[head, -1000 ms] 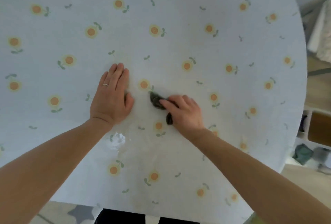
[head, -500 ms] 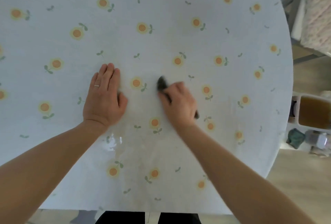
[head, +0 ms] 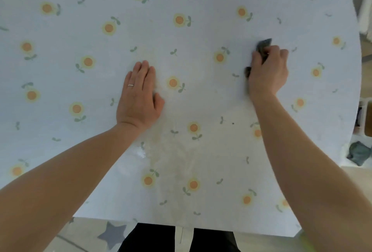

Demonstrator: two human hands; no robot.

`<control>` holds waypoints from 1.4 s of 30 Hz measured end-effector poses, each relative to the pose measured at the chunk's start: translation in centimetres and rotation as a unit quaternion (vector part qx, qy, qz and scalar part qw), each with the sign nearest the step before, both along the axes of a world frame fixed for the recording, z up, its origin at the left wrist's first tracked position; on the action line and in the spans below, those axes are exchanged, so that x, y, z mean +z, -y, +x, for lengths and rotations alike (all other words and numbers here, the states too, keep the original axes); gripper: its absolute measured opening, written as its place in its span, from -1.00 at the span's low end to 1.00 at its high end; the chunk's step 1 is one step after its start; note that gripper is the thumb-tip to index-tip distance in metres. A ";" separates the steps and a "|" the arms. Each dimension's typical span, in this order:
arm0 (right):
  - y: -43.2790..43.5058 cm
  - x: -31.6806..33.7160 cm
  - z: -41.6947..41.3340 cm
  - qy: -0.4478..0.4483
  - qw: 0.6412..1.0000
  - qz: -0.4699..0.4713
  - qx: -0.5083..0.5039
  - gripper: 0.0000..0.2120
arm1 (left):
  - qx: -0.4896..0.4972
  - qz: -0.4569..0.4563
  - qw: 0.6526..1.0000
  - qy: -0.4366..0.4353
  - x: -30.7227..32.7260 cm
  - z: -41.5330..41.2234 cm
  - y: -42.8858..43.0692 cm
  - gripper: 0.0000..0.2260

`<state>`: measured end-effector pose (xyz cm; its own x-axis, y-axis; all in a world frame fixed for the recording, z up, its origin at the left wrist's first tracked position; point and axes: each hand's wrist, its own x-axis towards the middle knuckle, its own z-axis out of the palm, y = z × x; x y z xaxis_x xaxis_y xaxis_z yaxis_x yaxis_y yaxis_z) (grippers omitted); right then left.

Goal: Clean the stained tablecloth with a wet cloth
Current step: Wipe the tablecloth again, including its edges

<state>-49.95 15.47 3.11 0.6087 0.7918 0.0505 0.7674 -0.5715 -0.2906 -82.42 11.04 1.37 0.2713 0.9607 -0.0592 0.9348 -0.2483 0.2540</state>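
the left hand (head: 138,98) lies flat on the tablecloth (head: 201,0) about midway across the tabletop, fingers straight and pressed together, thumb tucked alongside, pinning the fabric. the right hand (head: 267,72) is toward the right edge, fingers curled round a bunched dark wet cloth (head: 263,43), which pokes out past the fingertips and again by the thumb, touching the tablecloth. the plainest stain (head: 177,151) is a yellowish-brown smear between the two forearms, nearer the near edge, with a small glint (head: 141,154) at its left (water or glare, i cannot tell). by the look of it the wiping is partway, the smear not yet lifted. to do the stroke well, spread the cloth flatter under the palm, draw it in overlapping passes over the smear, and set the flat hand close beside the stroke so the fabric stays taut and does not ruck; turn to a clean face once it browns
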 end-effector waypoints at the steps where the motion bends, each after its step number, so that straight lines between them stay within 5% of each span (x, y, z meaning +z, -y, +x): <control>1: 0.9 -0.1 -2.2 0.003 0.999 -0.001 0.032 -0.71 | 0.001 -0.001 1.000 0.004 0.1 0.0 0.0 -0.40; 5: 9.4 -0.8 -12.3 -0.062 0.974 -0.013 0.220 -0.78 | 0.001 -0.003 1.000 0.014 0.3 0.0 0.0 -0.40; 10: 20.0 0.5 -17.5 -0.147 0.872 -0.028 0.466 -0.83 | -0.012 -0.016 1.000 0.009 0.6 -0.1 0.1 -0.41; 12: 17.6 0.9 -14.8 -0.130 0.892 -0.018 0.433 -0.73 | -0.018 -0.019 1.000 0.011 0.6 0.0 0.0 -0.42; 16: 5.7 1.1 -10.1 -0.044 0.981 -0.020 0.190 -0.65 | -0.029 -0.016 0.999 -0.008 0.4 -0.6 0.3 -0.42; 20: -1.7 1.6 -13.4 -0.020 0.977 -0.025 0.212 -0.68 | -0.032 -0.043 0.998 -0.042 0.5 -0.3 0.8 -0.43; 25: 4.8 -1.1 -19.7 0.000 0.918 0.006 0.396 -0.66 | -0.068 -0.124 0.990 -0.012 2.4 -3.4 4.4 -0.43; 28: 14.2 -1.4 -21.3 -0.067 0.886 -0.006 0.459 -0.67 | -0.074 -0.185 0.980 -0.027 4.6 -6.8 8.0 -0.45; 33: 24.1 1.3 -21.9 -0.111 0.768 -0.134 0.617 -0.60 | -0.094 -0.266 0.951 -0.124 7.0 -11.4 14.0 -0.29; 35: 22.3 2.2 -19.6 -0.098 0.798 -0.158 0.573 -0.57 | -0.106 -0.274 0.942 -0.164 7.5 -12.9 15.5 -0.24; 39: 16.0 2.5 -10.6 -0.015 0.948 -0.069 0.310 -0.61 | -0.106 -0.287 0.931 -0.198 7.8 -15.5 18.2 -0.14; 42: 15.2 1.6 -8.0 0.005 0.988 -0.073 0.138 -0.61 | -0.096 -0.286 0.936 -0.180 7.5 -16.1 19.7 -0.07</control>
<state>-57.92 0.25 4.72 0.3688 0.9268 -0.0709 0.9023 -0.3753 -0.2120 -98.56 -8.61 8.85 0.2984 0.6793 -0.6704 0.9379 -0.3390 0.0739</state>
